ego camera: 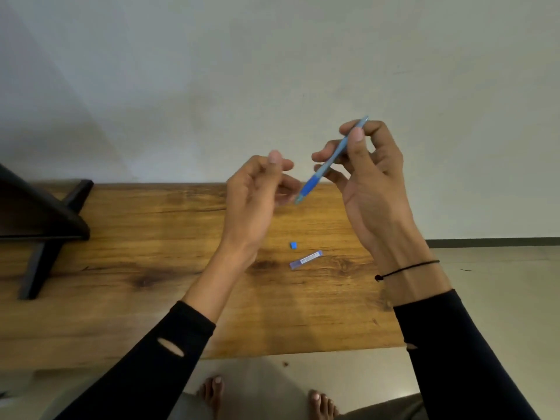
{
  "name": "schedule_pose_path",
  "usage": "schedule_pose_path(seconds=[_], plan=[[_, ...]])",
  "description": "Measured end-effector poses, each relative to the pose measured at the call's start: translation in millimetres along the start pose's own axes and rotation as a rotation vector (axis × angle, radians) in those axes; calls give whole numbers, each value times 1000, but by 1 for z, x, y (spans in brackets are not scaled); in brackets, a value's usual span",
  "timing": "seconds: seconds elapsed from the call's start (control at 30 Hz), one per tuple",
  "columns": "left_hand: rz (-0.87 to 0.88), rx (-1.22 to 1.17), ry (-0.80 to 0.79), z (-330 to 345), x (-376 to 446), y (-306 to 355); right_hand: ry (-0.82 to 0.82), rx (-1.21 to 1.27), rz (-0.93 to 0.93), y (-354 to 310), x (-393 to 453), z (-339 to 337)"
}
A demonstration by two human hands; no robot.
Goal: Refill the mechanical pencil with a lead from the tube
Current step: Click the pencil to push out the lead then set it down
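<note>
The mechanical pencil (328, 163) is light blue with a darker blue rubber sleeve, tilted tip-down above the worktop's (121, 237) far edge, pinched in the right hand (372, 183). The left hand's (257, 192) grip is pinched together beside the tip; can't tell on what. The clear lead tube (306, 260) lies flat near the worktop's right edge, tiny blue cap (293, 245) just beside it.

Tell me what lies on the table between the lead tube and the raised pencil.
In the head view, only a small blue cap lies on the table just beyond the lead tube, below the pencil held in the right hand.
</note>
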State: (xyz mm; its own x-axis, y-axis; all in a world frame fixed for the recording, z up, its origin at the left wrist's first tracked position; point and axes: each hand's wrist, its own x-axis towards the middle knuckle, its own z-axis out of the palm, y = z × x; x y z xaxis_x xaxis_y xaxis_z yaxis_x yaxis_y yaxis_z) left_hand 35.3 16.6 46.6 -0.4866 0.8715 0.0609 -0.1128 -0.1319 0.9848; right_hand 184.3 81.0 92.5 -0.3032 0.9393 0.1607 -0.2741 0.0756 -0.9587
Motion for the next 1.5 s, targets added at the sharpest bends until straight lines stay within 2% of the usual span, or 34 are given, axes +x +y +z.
schedule_pose_path(seconds=[0.13, 0.27, 0.5, 0.63, 1.5], plan=[[-15, -71, 132, -6, 4, 21, 85, 398, 96, -38, -4, 3], [10, -81, 150, -8, 2, 41, 127, 569, 110, -74, -8, 8], [51, -29, 113, -1, -7, 52, 48, 612, 74, -124, -15, 6], [60, -33, 110, -1, -8, 56, 88, 620, 79, -133, -18, 9], [56, -35, 102, -2, -10, 60, 111, 422, 148, -130, -19, 28]])
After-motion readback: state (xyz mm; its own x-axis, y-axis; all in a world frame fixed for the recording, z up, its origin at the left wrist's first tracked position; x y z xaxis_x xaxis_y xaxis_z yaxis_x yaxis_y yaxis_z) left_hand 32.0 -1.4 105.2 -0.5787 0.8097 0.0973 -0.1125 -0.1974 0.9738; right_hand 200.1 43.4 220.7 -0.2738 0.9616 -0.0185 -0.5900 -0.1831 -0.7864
